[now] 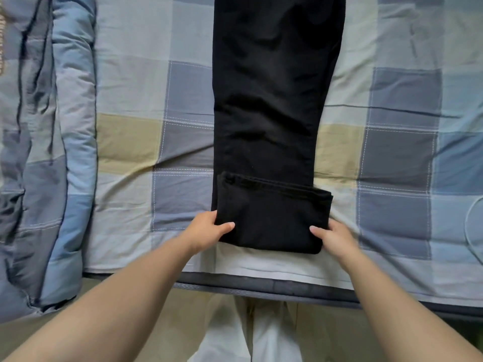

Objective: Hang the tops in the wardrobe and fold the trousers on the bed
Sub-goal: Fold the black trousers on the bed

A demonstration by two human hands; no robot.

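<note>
Black trousers (271, 100) lie lengthwise on the checked bed sheet (130, 142), legs together and running away from me. Their near end is turned over into a folded flap (271, 215) close to the bed's front edge. My left hand (209, 228) grips the flap's left corner, thumb on top and fingers underneath. At the flap's right corner, my right hand (334, 236) holds the fold the same way. No tops or wardrobe are in view.
A rolled blue checked duvet (47, 152) runs along the left side of the bed. The mattress's dark front edge (261, 283) is just below my hands. A thin white cable (470, 223) curls at the right edge.
</note>
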